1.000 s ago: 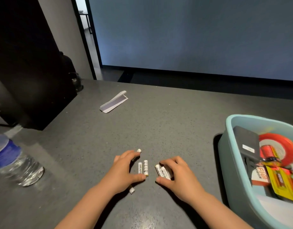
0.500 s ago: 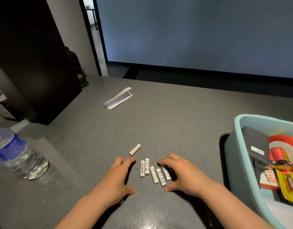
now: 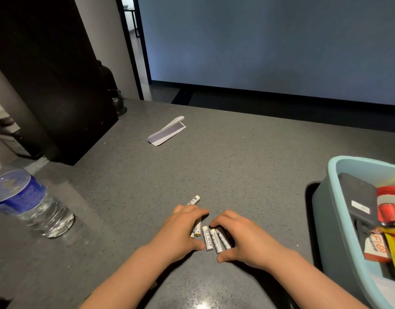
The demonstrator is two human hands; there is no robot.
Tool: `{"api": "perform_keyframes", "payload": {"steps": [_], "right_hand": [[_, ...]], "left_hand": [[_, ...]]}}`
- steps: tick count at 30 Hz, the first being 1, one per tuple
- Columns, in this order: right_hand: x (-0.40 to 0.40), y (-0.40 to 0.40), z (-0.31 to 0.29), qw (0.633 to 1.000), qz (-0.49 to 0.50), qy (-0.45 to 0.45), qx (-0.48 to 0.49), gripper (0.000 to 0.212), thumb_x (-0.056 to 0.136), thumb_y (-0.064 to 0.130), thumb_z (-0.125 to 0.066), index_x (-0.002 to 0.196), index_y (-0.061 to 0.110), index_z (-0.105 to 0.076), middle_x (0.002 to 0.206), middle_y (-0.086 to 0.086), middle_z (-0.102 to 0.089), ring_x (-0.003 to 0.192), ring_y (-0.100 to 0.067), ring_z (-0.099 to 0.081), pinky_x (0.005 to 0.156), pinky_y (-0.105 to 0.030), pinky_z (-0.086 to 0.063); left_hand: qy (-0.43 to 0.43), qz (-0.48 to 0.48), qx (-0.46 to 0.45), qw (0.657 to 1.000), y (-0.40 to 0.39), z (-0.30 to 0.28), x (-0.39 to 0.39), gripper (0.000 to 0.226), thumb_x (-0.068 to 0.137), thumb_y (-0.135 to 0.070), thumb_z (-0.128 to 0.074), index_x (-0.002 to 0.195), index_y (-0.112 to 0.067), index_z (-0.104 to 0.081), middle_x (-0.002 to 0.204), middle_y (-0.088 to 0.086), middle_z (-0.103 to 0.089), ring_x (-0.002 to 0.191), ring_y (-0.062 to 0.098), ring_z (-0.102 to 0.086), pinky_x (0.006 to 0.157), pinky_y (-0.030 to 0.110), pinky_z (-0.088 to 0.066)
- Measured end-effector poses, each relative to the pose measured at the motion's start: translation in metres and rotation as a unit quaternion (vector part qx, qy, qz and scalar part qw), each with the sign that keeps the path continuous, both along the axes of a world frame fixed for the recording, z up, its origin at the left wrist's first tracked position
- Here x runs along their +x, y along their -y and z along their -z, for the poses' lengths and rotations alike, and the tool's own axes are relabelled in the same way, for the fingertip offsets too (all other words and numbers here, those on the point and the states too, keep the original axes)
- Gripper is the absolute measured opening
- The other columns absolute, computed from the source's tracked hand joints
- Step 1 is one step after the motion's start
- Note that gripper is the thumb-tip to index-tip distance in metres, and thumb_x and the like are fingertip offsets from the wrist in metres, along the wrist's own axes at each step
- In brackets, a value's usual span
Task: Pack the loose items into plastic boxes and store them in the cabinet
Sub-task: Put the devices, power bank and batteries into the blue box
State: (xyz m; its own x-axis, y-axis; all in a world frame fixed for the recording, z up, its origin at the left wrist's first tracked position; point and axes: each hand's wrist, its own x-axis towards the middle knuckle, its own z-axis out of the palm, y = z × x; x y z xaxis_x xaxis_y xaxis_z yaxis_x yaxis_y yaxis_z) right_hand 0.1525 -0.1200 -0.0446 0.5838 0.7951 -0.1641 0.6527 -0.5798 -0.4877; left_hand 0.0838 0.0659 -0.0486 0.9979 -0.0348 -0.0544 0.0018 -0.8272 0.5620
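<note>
Several white batteries (image 3: 211,238) lie side by side on the grey table (image 3: 236,163), pressed together between my two hands. My left hand (image 3: 181,230) cups them from the left, its fingers over two of them. My right hand (image 3: 241,237) cups them from the right, fingertips touching the outer ones. One more white battery (image 3: 194,200) lies apart, just beyond my left fingers. A light blue plastic box (image 3: 339,230) stands at the right edge, holding a black device, red tape and coloured packets.
A water bottle (image 3: 27,201) with a blue label stands at the left. A folded paper slip (image 3: 166,133) lies farther back in the middle. A tall black cabinet (image 3: 47,74) rises at the back left, with a doorway beside it.
Both hands have closed in toward each other, sweeping the spread batteries into a tight cluster. The single battery beyond my left hand stays where it was.
</note>
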Motion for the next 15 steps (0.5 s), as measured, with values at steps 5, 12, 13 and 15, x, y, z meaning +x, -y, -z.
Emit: {"api": "perform_keyframes", "payload": {"steps": [5, 12, 13, 15], "right_hand": [[0.000, -0.003, 0.002, 1.000, -0.003, -0.007, 0.007, 0.063, 0.063, 0.041, -0.084, 0.117, 0.033, -0.053, 0.112, 0.013, -0.049, 0.102, -0.008, -0.050, 0.088, -0.028, -0.044], [0.000, 0.002, 0.002, 0.999, 0.015, -0.018, 0.023, 0.060, 0.061, 0.043, -0.085, 0.113, 0.030, -0.057, 0.103, 0.015, -0.049, 0.079, 0.002, -0.045, 0.070, -0.012, -0.036], [-0.001, 0.001, 0.001, 0.999, 0.016, -0.017, 0.024, 0.059, 0.062, 0.043, -0.085, 0.112, 0.031, -0.057, 0.102, 0.015, -0.049, 0.079, 0.002, -0.046, 0.071, -0.013, -0.038], [-0.004, -0.002, -0.001, 0.999, 0.016, -0.010, 0.031, 0.058, 0.063, 0.046, -0.083, 0.113, 0.034, -0.056, 0.103, 0.017, -0.049, 0.085, -0.001, -0.049, 0.075, -0.017, -0.042]], "left_hand": [[0.036, -0.045, -0.004, 0.998, -0.003, 0.009, -0.004, 0.060, 0.068, -0.034, -0.080, 0.123, -0.027, -0.057, 0.115, -0.014, -0.052, 0.104, 0.006, -0.039, 0.091, 0.018, -0.034], [0.121, -0.191, -0.041, 0.973, -0.030, -0.007, -0.056, 0.054, 0.065, -0.035, -0.082, 0.116, -0.026, -0.064, 0.105, -0.033, -0.047, 0.102, 0.004, -0.046, 0.086, 0.000, -0.027], [0.120, -0.207, -0.033, 0.970, -0.036, -0.009, -0.068, 0.054, 0.065, -0.034, -0.083, 0.115, -0.027, -0.064, 0.105, -0.035, -0.046, 0.102, 0.004, -0.046, 0.086, -0.001, -0.026], [0.100, -0.231, -0.017, 0.968, -0.044, -0.011, -0.096, 0.052, 0.064, -0.036, -0.083, 0.113, -0.031, -0.064, 0.104, -0.036, -0.046, 0.102, 0.004, -0.046, 0.085, 0.000, -0.028]]}}
